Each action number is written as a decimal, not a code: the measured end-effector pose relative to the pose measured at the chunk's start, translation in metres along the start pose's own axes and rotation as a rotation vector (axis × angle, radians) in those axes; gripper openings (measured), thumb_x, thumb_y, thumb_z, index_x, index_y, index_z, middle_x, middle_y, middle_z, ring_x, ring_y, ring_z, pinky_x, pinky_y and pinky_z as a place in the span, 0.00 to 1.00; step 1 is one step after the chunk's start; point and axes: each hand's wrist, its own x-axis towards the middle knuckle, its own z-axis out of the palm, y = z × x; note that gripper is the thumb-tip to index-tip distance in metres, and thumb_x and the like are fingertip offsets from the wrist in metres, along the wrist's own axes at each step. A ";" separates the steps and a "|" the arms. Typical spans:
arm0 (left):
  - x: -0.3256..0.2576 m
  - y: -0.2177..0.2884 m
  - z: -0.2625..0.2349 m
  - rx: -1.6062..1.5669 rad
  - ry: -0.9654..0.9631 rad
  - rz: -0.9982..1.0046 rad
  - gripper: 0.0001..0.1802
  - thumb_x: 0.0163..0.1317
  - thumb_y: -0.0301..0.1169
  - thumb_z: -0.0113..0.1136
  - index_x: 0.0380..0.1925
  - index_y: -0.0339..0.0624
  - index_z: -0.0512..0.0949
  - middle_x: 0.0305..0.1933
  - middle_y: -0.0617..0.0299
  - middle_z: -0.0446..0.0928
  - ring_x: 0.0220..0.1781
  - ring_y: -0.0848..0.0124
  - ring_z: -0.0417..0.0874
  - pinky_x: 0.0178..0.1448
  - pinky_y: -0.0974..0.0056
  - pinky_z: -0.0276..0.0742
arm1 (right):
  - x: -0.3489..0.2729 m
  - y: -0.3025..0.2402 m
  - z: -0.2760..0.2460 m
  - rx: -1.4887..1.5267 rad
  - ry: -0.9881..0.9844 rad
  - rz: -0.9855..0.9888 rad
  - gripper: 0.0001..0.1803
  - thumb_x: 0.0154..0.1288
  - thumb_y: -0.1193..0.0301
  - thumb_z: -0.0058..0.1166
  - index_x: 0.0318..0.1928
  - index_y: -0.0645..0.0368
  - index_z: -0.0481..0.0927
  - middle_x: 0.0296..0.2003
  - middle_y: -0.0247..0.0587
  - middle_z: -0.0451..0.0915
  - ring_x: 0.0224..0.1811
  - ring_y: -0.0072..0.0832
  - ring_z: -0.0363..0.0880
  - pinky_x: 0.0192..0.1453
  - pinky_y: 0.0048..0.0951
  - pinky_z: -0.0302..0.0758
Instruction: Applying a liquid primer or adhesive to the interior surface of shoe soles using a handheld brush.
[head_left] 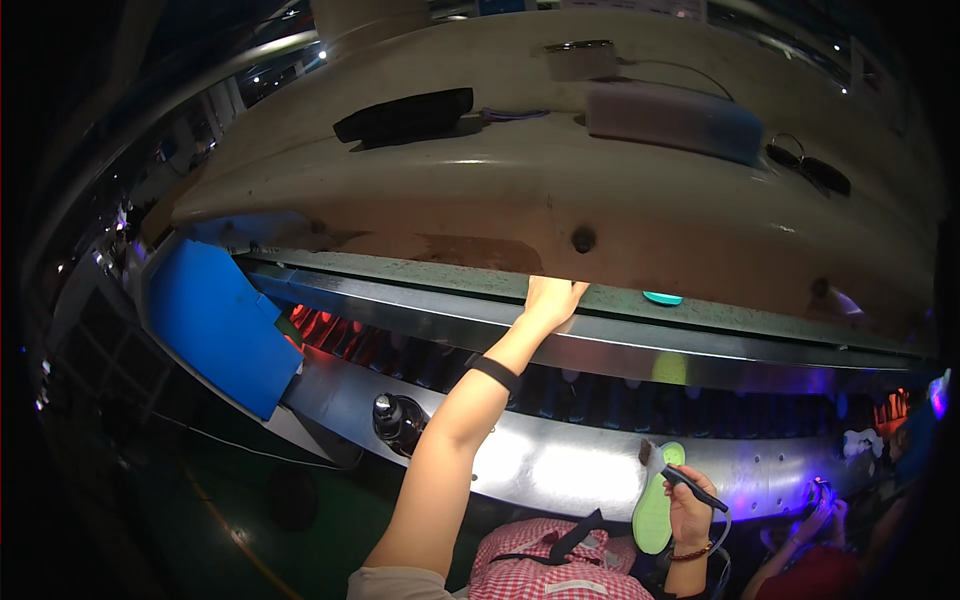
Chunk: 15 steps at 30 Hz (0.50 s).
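Left hand (552, 298) flat on front edge of conveyor ledge (700, 320), near teal disc (662, 298). Right hand (690, 510) grips green shoe sole (655, 510) w/ black pen tool (692, 487).

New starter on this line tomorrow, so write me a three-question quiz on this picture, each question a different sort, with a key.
1. True or false: the left hand reaches up to the far ledge of the conveyor.
2. What does the right hand hold together with the pale green shoe sole?
A. a dark pen-like tool
B. a yellow sponge
C. a pair of scissors
3. Fill in: the small teal piece lies on the ledge to the ____ of the left hand, as the person sees it.

Key: 1 true; 2 A; 3 right.
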 end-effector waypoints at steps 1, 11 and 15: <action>-0.006 0.000 -0.005 0.038 0.021 0.057 0.20 0.55 0.38 0.55 0.45 0.38 0.72 0.47 0.49 0.72 0.53 0.52 0.69 0.55 0.52 0.63 | 0.000 -0.001 0.005 -0.169 0.035 -0.071 0.14 0.52 0.81 0.55 0.42 0.69 0.74 0.42 0.54 0.77 0.39 0.35 0.78 0.45 0.29 0.75; -0.128 0.023 -0.031 -1.278 0.649 -0.650 0.21 0.57 0.23 0.48 0.52 0.35 0.61 0.45 0.57 0.67 0.47 0.70 0.71 0.54 0.66 0.67 | 0.004 -0.025 0.051 -1.365 -0.319 -1.124 0.10 0.45 0.79 0.57 0.32 0.58 0.80 0.36 0.39 0.81 0.32 0.28 0.79 0.30 0.25 0.70; -0.156 0.012 -0.056 -1.521 -0.069 -0.514 0.25 0.49 0.20 0.49 0.51 0.28 0.62 0.45 0.53 0.73 0.48 0.62 0.76 0.53 0.60 0.73 | 0.003 -0.037 0.057 -1.491 -0.332 -1.148 0.10 0.44 0.78 0.58 0.32 0.58 0.80 0.36 0.36 0.80 0.34 0.25 0.78 0.31 0.23 0.70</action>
